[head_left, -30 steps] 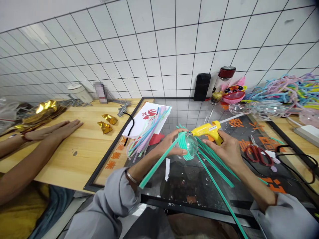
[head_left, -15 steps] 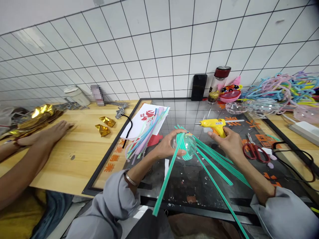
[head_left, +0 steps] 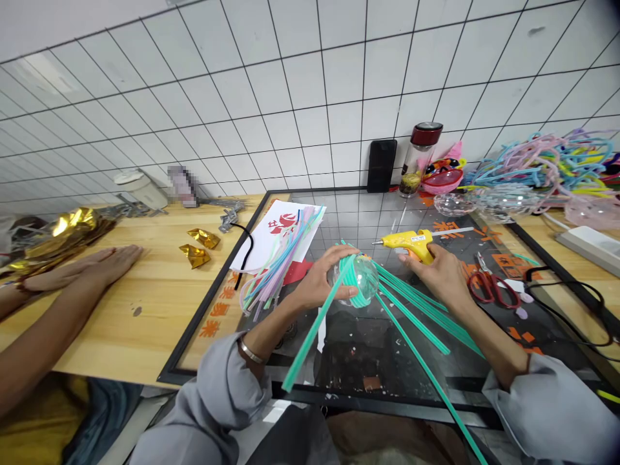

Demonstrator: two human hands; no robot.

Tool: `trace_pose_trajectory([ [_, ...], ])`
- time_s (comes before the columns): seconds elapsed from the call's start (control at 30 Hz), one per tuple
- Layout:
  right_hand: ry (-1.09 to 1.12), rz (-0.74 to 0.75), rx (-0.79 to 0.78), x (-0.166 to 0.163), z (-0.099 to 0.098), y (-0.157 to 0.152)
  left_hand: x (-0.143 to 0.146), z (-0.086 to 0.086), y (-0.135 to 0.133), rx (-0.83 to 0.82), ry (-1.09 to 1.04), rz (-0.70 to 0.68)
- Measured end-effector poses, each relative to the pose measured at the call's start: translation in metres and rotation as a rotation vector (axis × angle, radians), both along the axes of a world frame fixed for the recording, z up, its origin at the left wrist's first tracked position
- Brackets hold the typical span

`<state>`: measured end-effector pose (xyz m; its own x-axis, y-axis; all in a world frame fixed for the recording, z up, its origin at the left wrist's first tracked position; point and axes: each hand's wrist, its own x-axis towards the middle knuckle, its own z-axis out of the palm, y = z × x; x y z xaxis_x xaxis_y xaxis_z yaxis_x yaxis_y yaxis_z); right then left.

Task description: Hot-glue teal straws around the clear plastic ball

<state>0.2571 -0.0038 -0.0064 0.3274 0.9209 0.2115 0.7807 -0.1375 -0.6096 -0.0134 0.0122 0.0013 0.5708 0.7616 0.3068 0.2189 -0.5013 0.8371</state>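
My left hand (head_left: 323, 278) grips a clear plastic ball (head_left: 369, 279) partly wrapped in green strips. From it a green pipe cleaner strip (head_left: 314, 332) slants down toward my lap. My right hand (head_left: 438, 268) is closed round the handle of a yellow glue gun (head_left: 409, 241), its nozzle pointing left, above and right of the ball. A clear glue stick (head_left: 455, 234) juts from the gun's back. Several green pipe cleaners (head_left: 416, 316) fan out to the right beneath my right hand; one long strand runs down past the table edge.
Red-handled scissors (head_left: 491, 289) and a black cable lie right. Pastel pipe cleaners (head_left: 285, 252) rest on white paper (head_left: 261, 223). A phone (head_left: 382, 166) and a glass bottle (head_left: 419, 158) stand by the wall. Another person's hands (head_left: 109, 261) lie at left near gold foil pieces (head_left: 195, 256).
The loose green strip at my left hand has swung slightly up and left. The view has shifted a little; both hands keep their holds on the ball and the glue gun.
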Motion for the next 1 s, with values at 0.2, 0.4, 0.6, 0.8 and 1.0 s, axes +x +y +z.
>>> trace_pose_trajectory([
  [0.2,-0.1,-0.001,-0.06,0.012,-0.02,0.012,0.0,-0.007,0.004,0.067,-0.044,-0.001],
  [0.4,-0.11,-0.011,0.006,0.021,-0.028,0.018,-0.001,-0.009,0.005,0.118,-0.037,0.0],
  [0.6,-0.177,0.001,0.033,0.024,-0.035,0.019,-0.002,-0.004,0.002,0.187,-0.005,-0.014],
  [0.8,-0.233,0.017,0.001,0.019,-0.038,0.016,-0.003,-0.005,0.004,0.202,-0.003,-0.023],
  [1.0,-0.272,0.009,-0.025,0.013,-0.035,0.014,-0.002,-0.006,0.004,0.22,-0.012,-0.025],
])
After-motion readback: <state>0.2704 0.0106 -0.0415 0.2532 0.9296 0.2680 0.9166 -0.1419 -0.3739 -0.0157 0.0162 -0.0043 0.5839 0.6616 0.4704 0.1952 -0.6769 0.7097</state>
